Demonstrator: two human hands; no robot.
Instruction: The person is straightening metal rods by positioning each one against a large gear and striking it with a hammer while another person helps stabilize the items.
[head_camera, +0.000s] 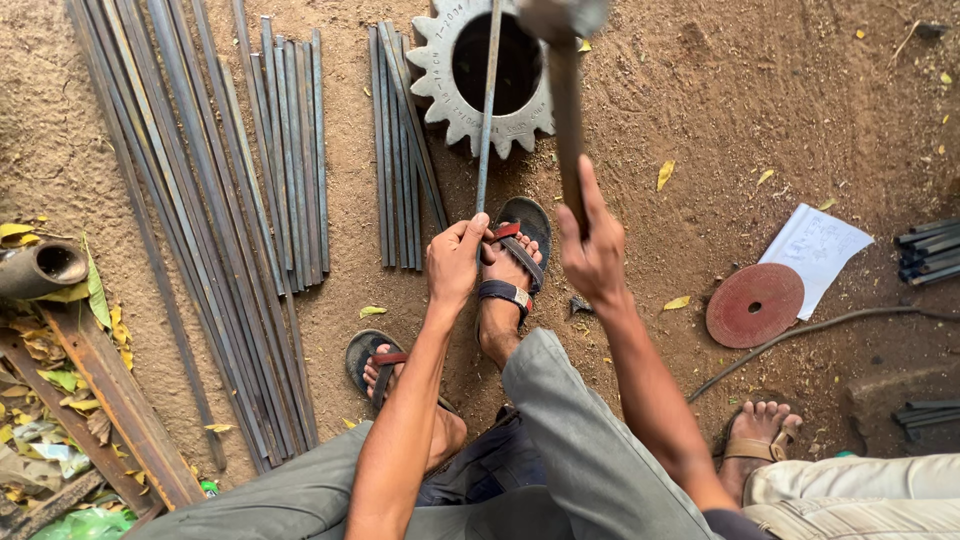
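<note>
Rods (200, 200) lie in bundles on the dirt floor (720, 120) at left. Left hand (455, 262), grip pinched shut, holds a thin steel rod (486, 120) laid across the toothed gear (497, 75). Right hand (592, 250) clenches a raised hammer (566, 90). A glancing blow could kick the rod loose or hit the sandalled foot (505, 275) below.

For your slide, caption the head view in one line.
Left hand steadies a steel rod across a toothed gear while right hand raises a hammer.

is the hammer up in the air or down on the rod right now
Raised. The right hand holds the hammer handle with its head at the frame's top, over the gear.
</note>
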